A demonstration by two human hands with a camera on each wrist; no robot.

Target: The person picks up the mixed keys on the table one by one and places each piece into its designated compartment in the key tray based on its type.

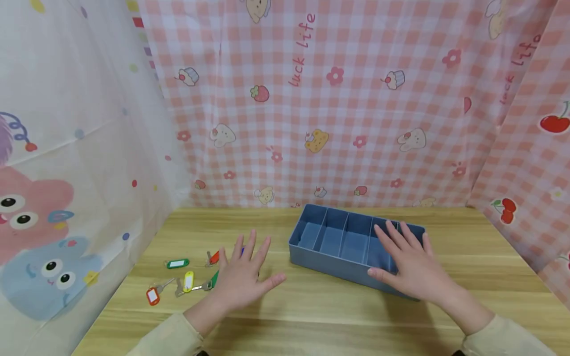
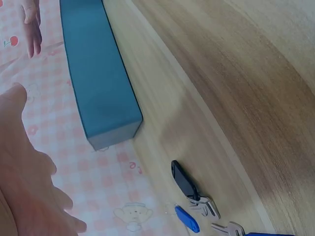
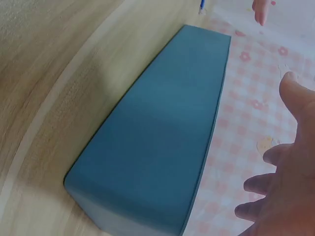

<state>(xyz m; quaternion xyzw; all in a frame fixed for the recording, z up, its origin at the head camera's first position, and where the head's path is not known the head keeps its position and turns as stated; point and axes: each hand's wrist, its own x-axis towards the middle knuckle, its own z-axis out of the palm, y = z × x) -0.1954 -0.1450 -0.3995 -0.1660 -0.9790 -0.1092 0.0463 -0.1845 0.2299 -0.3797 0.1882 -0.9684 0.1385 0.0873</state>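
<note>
My left hand [image 1: 241,280] hovers over the left part of the table, fingers spread and straight, holding nothing. Beneath and beside it lie keys with coloured tags: a green tag [image 1: 177,263], a yellow tag [image 1: 189,281], a red tag [image 1: 153,295] and an orange-red tag [image 1: 215,257]. It hides part of this group; the left wrist view shows a black tag [image 2: 184,179] with keys and a blue tag [image 2: 187,219]. My right hand [image 1: 416,269], also spread, is above the right end of a blue-grey divided box [image 1: 329,267], covering some compartments. Whether it touches the rim I cannot tell.
The wood-grain table [image 1: 307,321] runs back to a pink checked cloth [image 1: 285,113] hanging behind it. A white cartoon-print cloth [image 1: 116,163] hangs on the left, another checked cloth [image 1: 530,188] on the right. Thin partitions split the box crosswise.
</note>
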